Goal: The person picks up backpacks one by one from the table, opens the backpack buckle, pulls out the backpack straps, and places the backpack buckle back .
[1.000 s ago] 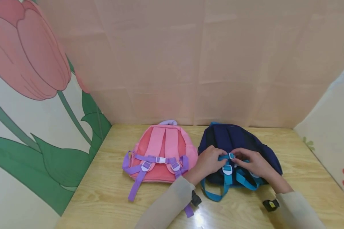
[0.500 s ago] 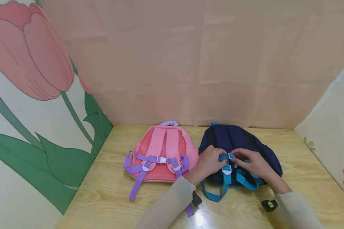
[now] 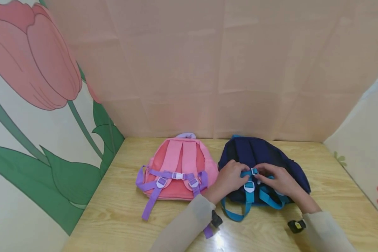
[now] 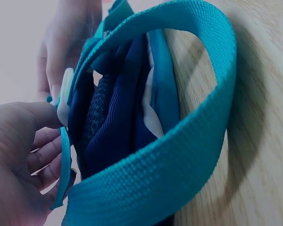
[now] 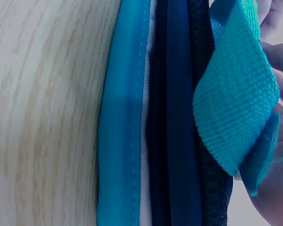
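Observation:
A navy blue backpack (image 3: 264,150) lies with its shoulder straps up in the head view. Across it runs a bright blue chest strap (image 3: 246,173) with a small white buckle (image 3: 253,171). My left hand (image 3: 231,177) pinches the strap just left of this buckle. On its other side, my right hand (image 3: 278,177) grips the strap's other part with thumb and fingers; its fingertips partly hide the join. Below hangs a white strap adjuster (image 3: 249,186). A loose webbing loop (image 4: 193,136) fills much of the left wrist view. In the right wrist view, a folded blue strap (image 5: 238,94) covers part of the right hand.
A pink backpack (image 3: 176,157) with purple straps lies left of the navy one, its white chest buckle (image 3: 177,176) fastened. Both bags are on a wooden table (image 3: 113,217). Behind stands a beige cloth backdrop (image 3: 189,70), and a tulip-printed panel (image 3: 50,63) borders the left.
The head view has shifted slightly. Both hands keep their places at the buckle on the navy backpack, with barely any finger movement.

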Motion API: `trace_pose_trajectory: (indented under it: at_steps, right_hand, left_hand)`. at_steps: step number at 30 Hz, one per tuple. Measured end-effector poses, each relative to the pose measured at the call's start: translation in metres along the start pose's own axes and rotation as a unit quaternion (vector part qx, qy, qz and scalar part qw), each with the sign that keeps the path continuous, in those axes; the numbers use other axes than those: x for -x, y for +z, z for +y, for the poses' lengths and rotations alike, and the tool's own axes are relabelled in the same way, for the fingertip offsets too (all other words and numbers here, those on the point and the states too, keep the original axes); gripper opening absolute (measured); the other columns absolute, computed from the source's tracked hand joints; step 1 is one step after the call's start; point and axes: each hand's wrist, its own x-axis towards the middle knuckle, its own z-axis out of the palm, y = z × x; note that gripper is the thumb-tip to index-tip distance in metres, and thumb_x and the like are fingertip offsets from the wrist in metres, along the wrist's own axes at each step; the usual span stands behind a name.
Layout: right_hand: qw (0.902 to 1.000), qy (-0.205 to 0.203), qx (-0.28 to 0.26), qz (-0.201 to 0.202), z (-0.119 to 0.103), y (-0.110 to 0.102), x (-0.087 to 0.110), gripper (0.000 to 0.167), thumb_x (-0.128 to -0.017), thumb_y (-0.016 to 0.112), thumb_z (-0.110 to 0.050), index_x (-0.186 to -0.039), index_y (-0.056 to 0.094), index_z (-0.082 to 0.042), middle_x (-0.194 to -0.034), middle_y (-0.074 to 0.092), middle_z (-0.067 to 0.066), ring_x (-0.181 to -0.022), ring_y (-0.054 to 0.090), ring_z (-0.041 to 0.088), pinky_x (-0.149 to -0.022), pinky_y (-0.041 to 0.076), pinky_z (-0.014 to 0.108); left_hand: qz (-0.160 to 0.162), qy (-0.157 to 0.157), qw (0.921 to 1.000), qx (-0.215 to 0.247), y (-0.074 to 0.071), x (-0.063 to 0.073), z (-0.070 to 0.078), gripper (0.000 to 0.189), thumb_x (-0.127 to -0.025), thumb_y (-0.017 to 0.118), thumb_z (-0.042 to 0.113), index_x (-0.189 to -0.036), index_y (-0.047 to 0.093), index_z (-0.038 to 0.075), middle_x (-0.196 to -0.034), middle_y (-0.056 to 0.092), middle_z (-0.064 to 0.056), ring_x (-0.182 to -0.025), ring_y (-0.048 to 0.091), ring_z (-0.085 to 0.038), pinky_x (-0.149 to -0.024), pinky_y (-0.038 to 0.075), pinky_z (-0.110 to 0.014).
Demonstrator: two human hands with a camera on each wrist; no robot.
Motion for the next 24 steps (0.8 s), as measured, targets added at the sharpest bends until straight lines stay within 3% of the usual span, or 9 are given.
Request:
trace_pose_trajectory:
  at_steps: [6,16,24]
  right_hand:
    - [1.0,-0.01,-0.001,0.001,0.001,0.001,-0.001,0.022,-0.091,0.075,-0.007,-0.11,0.071,-0.017,-0.097,0.072,-0.008,-0.084,0.066,0.001,-0.075,0.057,0.026]
    - [1.0,-0.004,-0.004,0.007,0.0,0.001,0.0,0.021,-0.092,0.074,-0.009,-0.11,0.071,-0.02,-0.095,0.071,-0.011,-0.083,0.065,0.002,-0.074,0.057,0.027]
    - [0.9999,-0.008,-0.012,0.004,0.003,0.003,0.0,0.024,-0.091,0.075,-0.007,-0.112,0.07,-0.015,-0.097,0.072,-0.007,-0.083,0.065,0.002,-0.074,0.057,0.026]
  left_hand:
    - [-0.004,-0.003,1.0,-0.007,-0.001,-0.001,0.003,0.024,-0.096,0.068,0.037,-0.118,0.075,0.028,-0.102,0.069,0.016,-0.089,0.049,-0.002,-0.07,0.039,-0.011]
    - [0.003,0.009,0.9994,-0.033,-0.003,0.001,-0.005,0.023,-0.095,0.07,0.04,-0.113,0.076,0.028,-0.105,0.072,0.016,-0.091,0.052,-0.003,-0.072,0.04,-0.011]
    - [-0.005,0.017,0.9996,-0.02,-0.002,0.001,-0.008,0.023,-0.096,0.069,0.039,-0.114,0.076,0.028,-0.105,0.071,0.017,-0.091,0.051,-0.002,-0.075,0.04,-0.01]
